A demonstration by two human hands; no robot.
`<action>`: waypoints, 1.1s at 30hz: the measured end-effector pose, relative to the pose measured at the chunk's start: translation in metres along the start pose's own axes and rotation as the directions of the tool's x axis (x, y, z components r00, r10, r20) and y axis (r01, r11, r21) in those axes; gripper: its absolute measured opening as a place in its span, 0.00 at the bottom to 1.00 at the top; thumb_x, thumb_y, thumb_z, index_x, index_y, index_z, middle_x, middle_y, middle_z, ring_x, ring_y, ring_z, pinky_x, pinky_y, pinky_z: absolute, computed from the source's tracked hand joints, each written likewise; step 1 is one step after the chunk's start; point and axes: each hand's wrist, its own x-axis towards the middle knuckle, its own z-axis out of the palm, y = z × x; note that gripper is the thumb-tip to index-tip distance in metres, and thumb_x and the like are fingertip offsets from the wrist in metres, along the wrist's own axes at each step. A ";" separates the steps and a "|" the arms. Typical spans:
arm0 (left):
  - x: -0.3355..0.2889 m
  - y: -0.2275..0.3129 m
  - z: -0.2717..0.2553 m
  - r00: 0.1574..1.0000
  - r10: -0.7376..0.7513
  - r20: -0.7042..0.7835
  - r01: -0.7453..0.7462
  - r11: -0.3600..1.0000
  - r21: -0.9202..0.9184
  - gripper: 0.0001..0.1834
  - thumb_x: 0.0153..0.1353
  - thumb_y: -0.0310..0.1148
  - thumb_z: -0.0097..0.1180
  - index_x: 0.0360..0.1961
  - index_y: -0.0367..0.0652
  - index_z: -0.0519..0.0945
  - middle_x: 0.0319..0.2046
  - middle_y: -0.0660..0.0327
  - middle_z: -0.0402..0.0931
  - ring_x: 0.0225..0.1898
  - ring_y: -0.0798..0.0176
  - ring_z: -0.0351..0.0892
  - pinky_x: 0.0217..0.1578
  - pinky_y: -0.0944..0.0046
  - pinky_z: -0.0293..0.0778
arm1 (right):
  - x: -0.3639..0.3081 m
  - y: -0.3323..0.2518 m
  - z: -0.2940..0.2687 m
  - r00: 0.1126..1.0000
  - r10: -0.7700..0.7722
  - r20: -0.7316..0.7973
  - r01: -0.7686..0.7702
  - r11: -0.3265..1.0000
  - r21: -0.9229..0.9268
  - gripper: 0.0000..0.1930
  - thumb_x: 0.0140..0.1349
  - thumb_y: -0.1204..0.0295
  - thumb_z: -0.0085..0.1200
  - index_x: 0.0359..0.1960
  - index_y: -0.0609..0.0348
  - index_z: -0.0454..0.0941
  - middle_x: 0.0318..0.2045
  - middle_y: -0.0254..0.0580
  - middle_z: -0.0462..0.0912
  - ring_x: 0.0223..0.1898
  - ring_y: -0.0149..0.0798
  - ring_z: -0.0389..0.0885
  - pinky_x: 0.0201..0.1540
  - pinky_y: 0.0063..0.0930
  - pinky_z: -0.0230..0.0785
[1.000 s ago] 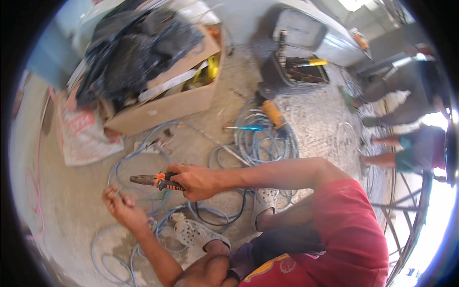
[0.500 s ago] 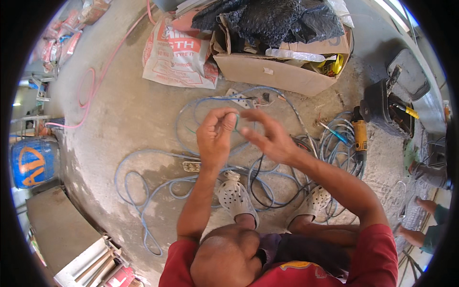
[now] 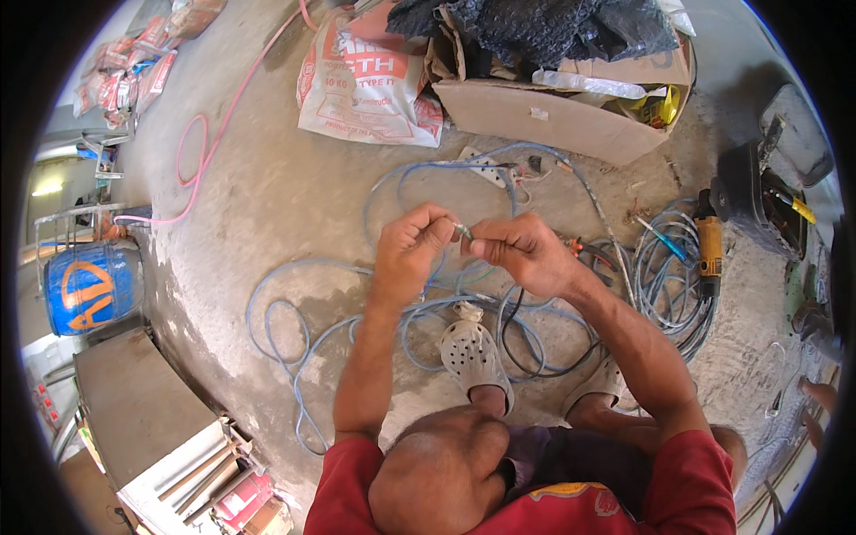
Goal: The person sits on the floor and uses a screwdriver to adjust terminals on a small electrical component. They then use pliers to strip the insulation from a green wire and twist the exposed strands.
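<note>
Above the floor in front of me, my left hand (image 3: 412, 250) pinches a thin green wire (image 3: 462, 231) between thumb and fingers. My right hand (image 3: 528, 253) closes on the same wire from the other side, fingertips almost touching the left ones. The wire looks looped or twisted at that spot; its fine detail is too small to tell. Beneath both hands, a long blue-grey cable (image 3: 294, 361) lies in loose loops. A white power strip (image 3: 484, 167) rests beyond the hands, among the cable loops.
An orange power tool (image 3: 709, 248), a blue-handled screwdriver (image 3: 664, 239) and coiled cable (image 3: 655, 290) lie at right, near a black toolbox (image 3: 758, 201). Beyond stand a cardboard box (image 3: 553, 120) and a printed sack (image 3: 367, 85). A blue drum (image 3: 94, 287) sits far left.
My right hand, with fingers spread half a second ago, has come in and closed on the wire beside the left fingertips. The whole view has shifted, moving the surroundings rightward.
</note>
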 end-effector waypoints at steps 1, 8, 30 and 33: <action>0.003 0.000 0.011 1.000 0.004 -0.015 -0.006 0.991 -0.137 0.15 0.66 0.40 0.58 0.41 0.37 0.80 0.31 0.65 0.78 0.36 0.72 0.73 0.41 0.70 0.67 | -0.001 0.002 0.001 0.996 -0.033 -0.084 0.032 0.999 -0.006 0.06 0.64 0.73 0.56 0.37 0.63 0.80 0.23 0.51 0.77 0.22 0.46 0.74 0.29 0.36 0.67; 0.004 0.002 0.049 0.976 0.054 -0.209 -0.085 0.987 -0.139 0.10 0.67 0.33 0.58 0.41 0.35 0.81 0.39 0.64 0.78 0.39 0.72 0.74 0.42 0.70 0.70 | -0.007 0.011 0.019 0.872 -0.256 -0.417 0.093 0.923 -0.373 0.08 0.56 0.79 0.60 0.38 0.61 0.82 0.27 0.50 0.82 0.26 0.50 0.82 0.27 0.37 0.72; -0.004 -0.002 0.051 0.920 0.075 -0.385 -0.099 0.994 -0.042 0.06 0.61 0.22 0.55 0.35 0.30 0.83 0.37 0.62 0.79 0.38 0.72 0.75 0.39 0.71 0.71 | -0.009 0.016 0.033 0.816 -0.428 -0.389 0.098 0.765 -0.636 0.10 0.50 0.81 0.57 0.36 0.57 0.80 0.21 0.41 0.78 0.21 0.43 0.79 0.21 0.36 0.70; -0.004 0.000 0.051 0.913 0.078 -0.401 -0.054 0.996 0.070 0.06 0.61 0.22 0.55 0.34 0.30 0.83 0.35 0.62 0.79 0.36 0.72 0.75 0.40 0.71 0.71 | -0.010 0.016 0.035 0.818 -0.442 -0.369 0.086 0.728 -0.680 0.11 0.50 0.80 0.58 0.37 0.58 0.79 0.20 0.40 0.77 0.20 0.43 0.78 0.21 0.37 0.70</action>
